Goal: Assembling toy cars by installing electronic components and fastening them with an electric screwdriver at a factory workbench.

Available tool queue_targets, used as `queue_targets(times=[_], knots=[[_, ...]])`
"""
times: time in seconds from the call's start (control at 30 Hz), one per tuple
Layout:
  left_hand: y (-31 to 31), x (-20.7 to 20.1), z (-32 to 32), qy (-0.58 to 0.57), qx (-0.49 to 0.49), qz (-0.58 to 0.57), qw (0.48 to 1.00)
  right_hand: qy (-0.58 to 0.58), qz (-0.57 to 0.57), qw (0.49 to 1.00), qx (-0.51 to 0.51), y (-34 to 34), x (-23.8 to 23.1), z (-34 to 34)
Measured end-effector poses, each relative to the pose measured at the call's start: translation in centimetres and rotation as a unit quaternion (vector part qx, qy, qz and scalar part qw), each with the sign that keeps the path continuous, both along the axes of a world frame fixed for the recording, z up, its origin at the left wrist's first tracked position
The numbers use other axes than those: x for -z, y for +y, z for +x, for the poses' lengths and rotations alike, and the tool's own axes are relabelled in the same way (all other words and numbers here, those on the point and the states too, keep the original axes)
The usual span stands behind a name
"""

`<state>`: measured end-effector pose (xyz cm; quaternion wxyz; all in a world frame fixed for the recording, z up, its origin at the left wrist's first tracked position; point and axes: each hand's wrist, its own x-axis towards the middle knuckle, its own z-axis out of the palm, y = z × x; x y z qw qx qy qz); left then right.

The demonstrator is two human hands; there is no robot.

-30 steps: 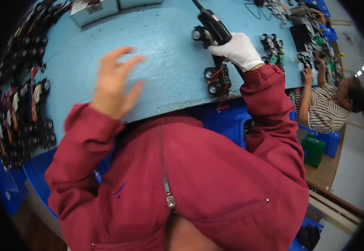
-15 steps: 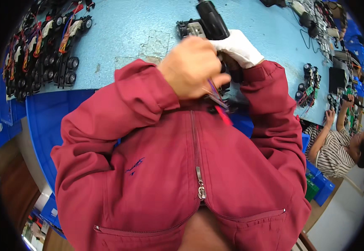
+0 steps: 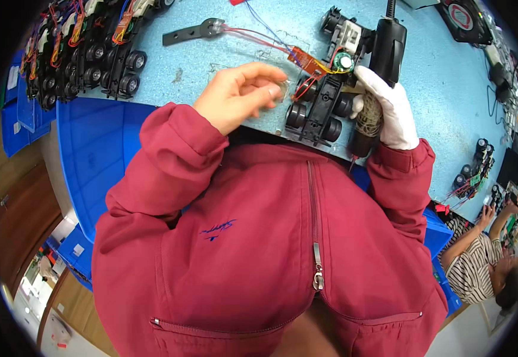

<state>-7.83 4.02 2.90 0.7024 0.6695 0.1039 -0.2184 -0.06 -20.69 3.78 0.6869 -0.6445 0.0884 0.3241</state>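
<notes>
A black toy car chassis (image 3: pixel 324 107) with several wheels lies at the table's near edge. On it are an orange circuit board (image 3: pixel 306 60), a small round green-rimmed part (image 3: pixel 343 61) and coloured wires. Longer wires lead left to a flat black strip with a round end (image 3: pixel 192 32). My bare left hand (image 3: pixel 241 95) hovers just left of the chassis, fingers curved and apart, with nothing in them. In a white glove, my right hand (image 3: pixel 394 110) is wrapped round a black electric screwdriver (image 3: pixel 388 50) beside the chassis; its bit points toward me.
Several similar chassis with wires (image 3: pixel 95 53) stand in rows at the left. Blue bins (image 3: pixel 92 154) sit below the table edge. Another wired chassis (image 3: pixel 474 169) lies at the right, near a co-worker in a striped top (image 3: pixel 479 268). A black square fan-like part (image 3: pixel 462 21) is far right.
My left hand has drawn back to the left, away from the wires it was handling over the near edge. Those wires now stretch leftward across the table. The view has shifted.
</notes>
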Motion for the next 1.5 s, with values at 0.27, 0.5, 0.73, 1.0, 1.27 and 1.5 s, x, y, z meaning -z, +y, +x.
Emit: queue_targets(times=[0.27, 0.5, 0.73, 1.0, 1.27, 1.5], knots=[[-1.4, 1.0, 0.9, -0.234, 0.08, 0.266, 0.932, 0.008, -0.025, 1.0, 0.003, 0.6, -0.4, 0.0], [-1.2, 2.3, 1.1, -0.341, 0.09, 0.278, 0.893, 0.003, -0.047, 0.999, 0.014, 1.2, -0.8, -0.2], [-0.4, 2.0, 1.6, -0.467, 0.111, 0.305, 0.823, -0.002, -0.05, 0.999, 0.017, 1.4, -1.0, -0.4], [0.6, 1.1, 1.6, -0.385, 0.138, 0.295, 0.864, -0.01, -0.042, 0.998, 0.048, 1.0, -0.4, -0.8], [-0.3, 1.9, 1.1, -0.436, 0.139, 0.313, 0.832, -0.001, -0.017, 0.999, 0.035, 0.2, -0.3, -0.7], [0.9, -1.6, 1.6, -0.037, 0.117, -0.045, 0.991, -0.024, -0.031, 0.994, 0.106, 0.6, -0.6, -1.6]])
